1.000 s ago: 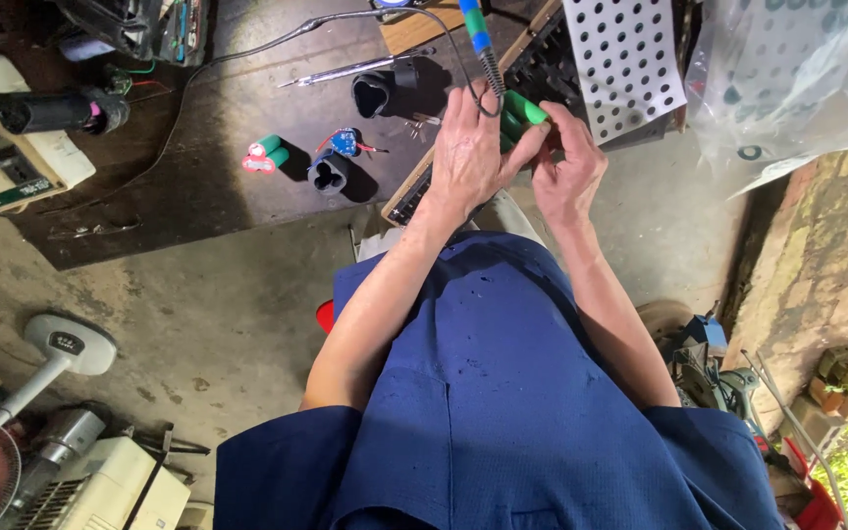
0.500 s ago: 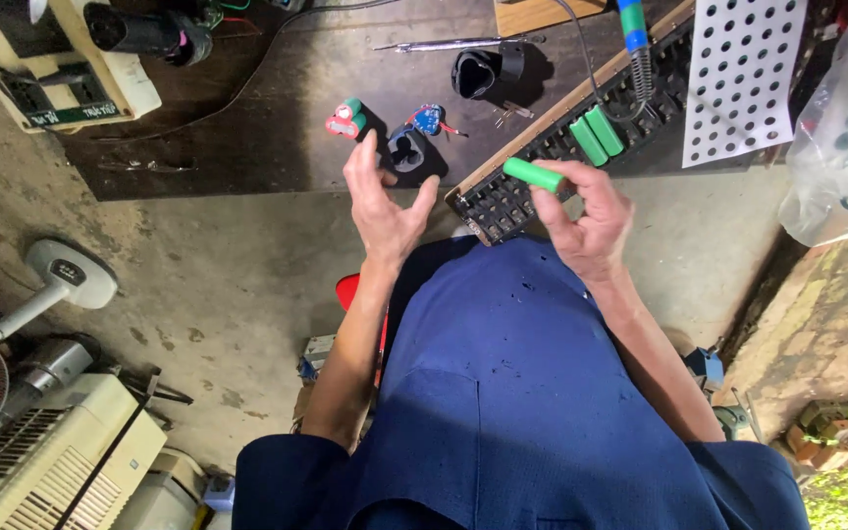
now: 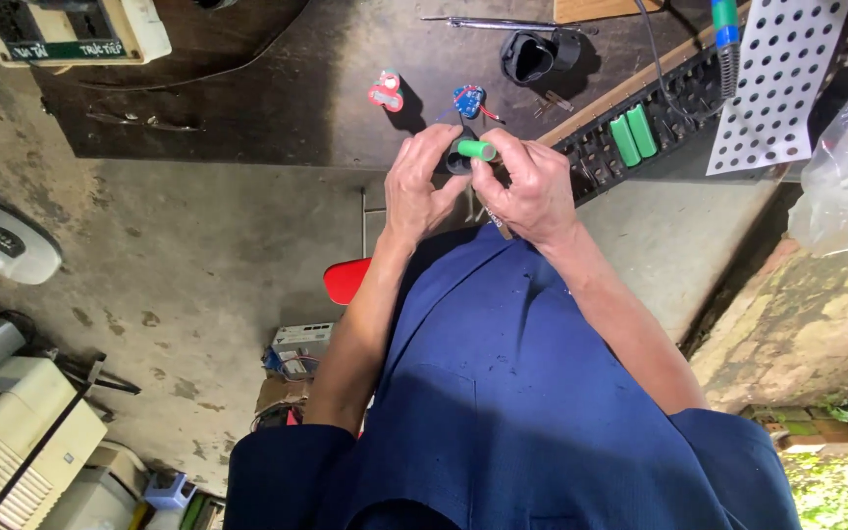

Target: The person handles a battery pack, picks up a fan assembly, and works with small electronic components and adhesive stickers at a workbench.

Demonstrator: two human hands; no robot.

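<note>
- Two bare hands meet over the near edge of the dark wooden workbench [image 3: 247, 108]; the left hand [image 3: 424, 182] and right hand [image 3: 532, 186] are pressed close, fingertips touching.
- Between them sits a green cylindrical battery cell [image 3: 477, 149], pinched by the right hand's fingers, its end against a small black plastic housing [image 3: 456, 157] that the left hand cups. Whether the cell is seated in the housing I cannot tell; the fingers hide the joint.
- Judging by this, one cell is being fitted and the job looks only partly done.
- Two more green cells [image 3: 632, 137] lie side by side in the black slotted tray [image 3: 640, 108] to the right, untouched.
- Another black housing [image 3: 532, 54] and a small blue circuit board with wires [image 3: 469, 98] rest further back, well apart from the hands.
</note>
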